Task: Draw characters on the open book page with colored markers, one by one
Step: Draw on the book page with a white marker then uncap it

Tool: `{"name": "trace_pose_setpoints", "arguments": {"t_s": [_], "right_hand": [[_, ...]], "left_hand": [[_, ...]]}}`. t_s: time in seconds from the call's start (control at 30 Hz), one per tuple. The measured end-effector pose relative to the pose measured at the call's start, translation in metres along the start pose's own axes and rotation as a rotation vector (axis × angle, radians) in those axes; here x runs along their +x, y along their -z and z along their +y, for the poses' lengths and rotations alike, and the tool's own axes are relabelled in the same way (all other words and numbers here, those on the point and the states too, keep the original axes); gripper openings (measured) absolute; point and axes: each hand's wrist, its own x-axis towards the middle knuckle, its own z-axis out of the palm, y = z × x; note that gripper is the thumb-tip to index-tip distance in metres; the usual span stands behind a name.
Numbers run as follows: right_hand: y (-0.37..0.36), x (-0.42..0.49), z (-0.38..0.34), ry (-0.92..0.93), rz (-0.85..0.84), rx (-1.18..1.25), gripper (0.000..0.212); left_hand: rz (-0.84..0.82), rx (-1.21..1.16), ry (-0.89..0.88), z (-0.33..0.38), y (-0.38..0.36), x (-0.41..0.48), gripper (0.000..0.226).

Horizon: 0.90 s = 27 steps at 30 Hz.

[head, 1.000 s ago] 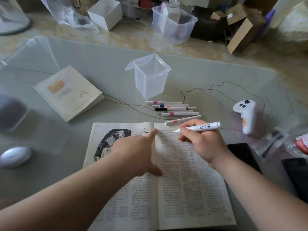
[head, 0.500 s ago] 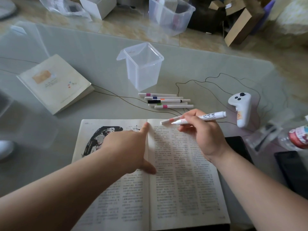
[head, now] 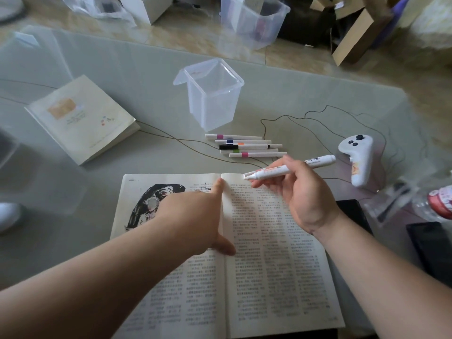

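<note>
The open book (head: 281, 253) lies flat on the glass table (head: 127, 69) right at the person's near edge, with dense printed text on both pages and a dark ink illustration at the top of the left page. The left hand (head: 193, 216) rests spread on the left page, its fingers straight. The forefinger points up along the gutter and the thumb reaches across onto the right page. The hand holds nothing.

The right hand (head: 303, 199) hovers over the top of the right page with its fingers curled round a white marker (head: 288, 167). The marker lies nearly level, its tip pointing left just above the page's upper edge. There is dark lettering on the rear of the barrel. I see an orange blur nearer the front, and I cannot tell whether that is part of the same pen.

Just beyond the book, five more markers (head: 244, 146) lie in a tidy row, side by side, with pink, blue, orange, black and green bands. Behind them stands a clear plastic tub (head: 212, 99), upright, with its hinged lid flipped open. A thin dark cable (head: 293, 118) loops over the table past the row. To the right sits a white controller (head: 357, 160), and at the far right edge a bottle with a red label (head: 440, 201). A closed, pale-covered book (head: 80, 118) lies well off to the left.
</note>
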Motion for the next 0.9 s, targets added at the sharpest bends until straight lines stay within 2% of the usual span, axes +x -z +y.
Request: {"name": "trace_pose_setpoints", "arguments": {"t_s": [0.17, 0.33, 0.47, 0.57, 0.9], "right_hand": [[0.002, 0.002, 0.0, -0.009, -0.026, -0.114, 0.052], [0.005, 0.002, 0.002, 0.02, 0.15, -0.296, 0.051], [0.003, -0.003, 0.01, -0.031, 0.137, -0.342, 0.025], [0.006, -0.006, 0.011, -0.04, 0.117, -0.478, 0.005], [0.0, -0.008, 0.025, -0.005, 0.143, -0.567, 0.011]], "left_hand": [[0.001, 0.0, -0.002, 0.001, -0.001, 0.001, 0.141], [0.018, -0.034, -0.013, -0.001, -0.002, -0.001, 0.14], [0.021, -0.045, -0.038, -0.003, -0.001, 0.0, 0.135], [0.021, -0.038, -0.033, -0.003, 0.0, 0.0, 0.135], [-0.003, -0.026, -0.032, -0.002, 0.002, 0.0, 0.136]]}}
